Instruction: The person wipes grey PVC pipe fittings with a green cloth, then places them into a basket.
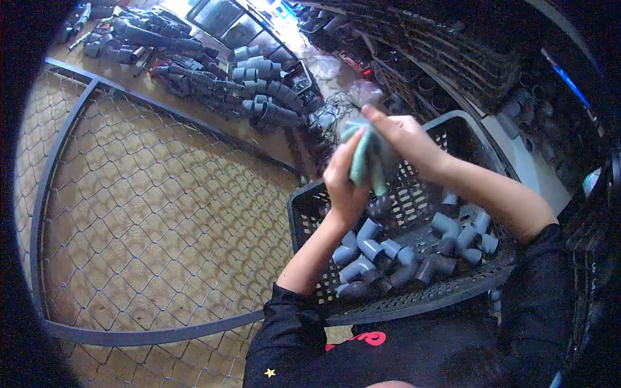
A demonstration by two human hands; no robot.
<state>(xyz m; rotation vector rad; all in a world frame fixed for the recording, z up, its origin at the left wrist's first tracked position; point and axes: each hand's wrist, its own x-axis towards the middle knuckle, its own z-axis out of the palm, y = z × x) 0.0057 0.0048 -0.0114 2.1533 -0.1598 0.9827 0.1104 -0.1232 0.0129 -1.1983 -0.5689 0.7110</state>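
Observation:
A pale green cloth is bunched in my left hand, fingers closed around it. My right hand is up against the cloth's right side, thumb raised and the other fingers curled in. Motion blurs the space between the hands, and I cannot tell what my right hand grips there. Both hands are above a black plastic basket. Inside it, below my hands, lie several grey pipe elbows, loose and turned every way.
Left of the basket is a metal-framed wire mesh panel. Beyond it, many grey pipe fittings are heaped on the floor. Stacked black crates stand at the upper right. Clear plastic bags lie behind my hands.

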